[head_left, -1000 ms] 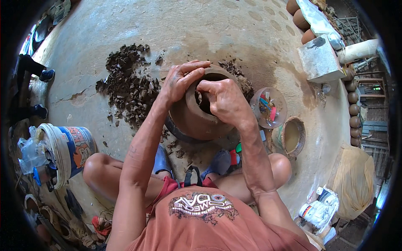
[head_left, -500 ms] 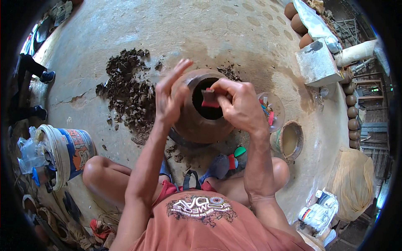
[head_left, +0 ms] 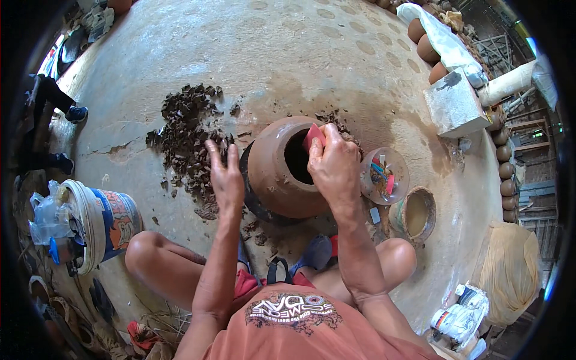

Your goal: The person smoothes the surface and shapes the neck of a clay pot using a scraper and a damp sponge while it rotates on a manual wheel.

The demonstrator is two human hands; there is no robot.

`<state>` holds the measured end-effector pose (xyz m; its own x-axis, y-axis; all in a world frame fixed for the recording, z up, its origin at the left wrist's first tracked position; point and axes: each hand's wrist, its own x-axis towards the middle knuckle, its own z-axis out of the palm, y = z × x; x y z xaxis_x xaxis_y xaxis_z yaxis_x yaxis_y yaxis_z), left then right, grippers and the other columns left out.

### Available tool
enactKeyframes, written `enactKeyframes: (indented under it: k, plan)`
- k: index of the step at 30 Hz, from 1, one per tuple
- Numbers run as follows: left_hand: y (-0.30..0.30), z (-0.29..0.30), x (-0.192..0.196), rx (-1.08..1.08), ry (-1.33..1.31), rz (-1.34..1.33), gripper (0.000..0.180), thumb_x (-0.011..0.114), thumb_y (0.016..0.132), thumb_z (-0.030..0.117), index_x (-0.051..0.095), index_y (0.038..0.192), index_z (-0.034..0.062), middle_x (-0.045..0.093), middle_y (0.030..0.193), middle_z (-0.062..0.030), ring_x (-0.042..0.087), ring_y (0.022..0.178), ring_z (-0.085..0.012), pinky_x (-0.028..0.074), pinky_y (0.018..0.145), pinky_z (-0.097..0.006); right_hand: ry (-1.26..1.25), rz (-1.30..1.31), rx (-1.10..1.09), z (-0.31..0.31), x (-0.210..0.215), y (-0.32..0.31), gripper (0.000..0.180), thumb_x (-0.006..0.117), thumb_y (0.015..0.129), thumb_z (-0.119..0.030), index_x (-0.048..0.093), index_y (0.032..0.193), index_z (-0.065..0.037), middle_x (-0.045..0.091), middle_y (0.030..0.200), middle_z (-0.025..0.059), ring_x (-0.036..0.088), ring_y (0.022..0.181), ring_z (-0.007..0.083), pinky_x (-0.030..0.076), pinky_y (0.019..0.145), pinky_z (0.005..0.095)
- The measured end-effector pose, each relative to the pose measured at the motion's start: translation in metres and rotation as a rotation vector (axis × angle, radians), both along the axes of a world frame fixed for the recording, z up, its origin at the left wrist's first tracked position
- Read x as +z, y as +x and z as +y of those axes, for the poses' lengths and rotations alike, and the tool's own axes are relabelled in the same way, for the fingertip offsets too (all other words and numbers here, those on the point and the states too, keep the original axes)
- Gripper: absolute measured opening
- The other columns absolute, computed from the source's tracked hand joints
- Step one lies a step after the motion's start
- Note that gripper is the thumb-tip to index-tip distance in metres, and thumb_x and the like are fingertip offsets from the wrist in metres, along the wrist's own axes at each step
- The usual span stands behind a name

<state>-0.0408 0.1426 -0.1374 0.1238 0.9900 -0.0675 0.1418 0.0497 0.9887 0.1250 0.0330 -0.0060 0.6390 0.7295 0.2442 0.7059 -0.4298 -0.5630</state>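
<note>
A round brown clay pot (head_left: 264,162) stands between my legs, its dark mouth facing up. My right hand (head_left: 336,165) pinches a flat red scraper (head_left: 314,137) at the right side of the pot's rim. To the pot's left, my left hand (head_left: 227,182) is raised with its fingers spread, holding nothing. Beneath the pot, part of a dark round base (head_left: 264,211) shows. Just right of my right hand sits a clear round tub (head_left: 401,160) with small colourful tools in it. Dark clay scraps (head_left: 186,138) lie heaped beyond my left hand.
A pot of cloudy water (head_left: 419,214) stands right of the tub. At the left is a white bucket (head_left: 111,219) topped with plastic bags. A pale block (head_left: 454,103) and round pots (head_left: 428,49) line the far right. Another person's shoe (head_left: 77,114) shows far left.
My left hand has moved left and nearer to me, away from the pot. The red scraper in my right hand has shifted from over the mouth to the rim's right side.
</note>
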Motion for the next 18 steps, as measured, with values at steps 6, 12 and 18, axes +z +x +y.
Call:
enactKeyframes:
  k: [6,12,18]
  plan:
    - [0.026,-0.063,0.034,-0.291,0.315,0.069,0.061,0.058,0.109,0.038,0.05,0.16,0.0046,0.049,0.164,-0.0206,0.03,0.161,-0.0397,0.018,0.13,-0.055,-0.119,-0.046,-0.034,0.012,-0.01,-0.009,0.015,0.066,0.096,-0.014,0.068,0.098,0.001,0.073,0.083,0.0288,0.074,0.082,0.0479,0.06,0.073,0.0543]
    - [0.032,-0.061,0.034,-0.254,0.344,0.116,0.055,0.059,0.107,0.039,0.058,0.155,0.0127,0.058,0.155,-0.0204,0.036,0.156,-0.0407,0.02,0.127,-0.061,-0.099,-0.06,0.036,0.015,-0.013,-0.016,0.016,0.067,0.092,-0.01,0.073,0.105,-0.001,0.076,0.088,0.0242,0.075,0.086,0.0441,0.059,0.075,0.0547]
    - [0.036,-0.056,0.03,-0.225,0.37,0.113,0.052,0.059,0.107,0.039,0.062,0.152,0.0127,0.061,0.151,-0.0224,0.043,0.151,-0.0418,0.026,0.124,-0.058,-0.008,-0.014,0.131,0.014,-0.024,-0.009,0.013,0.068,0.09,-0.009,0.076,0.1,-0.005,0.075,0.087,0.0238,0.075,0.087,0.0418,0.058,0.075,0.0534]
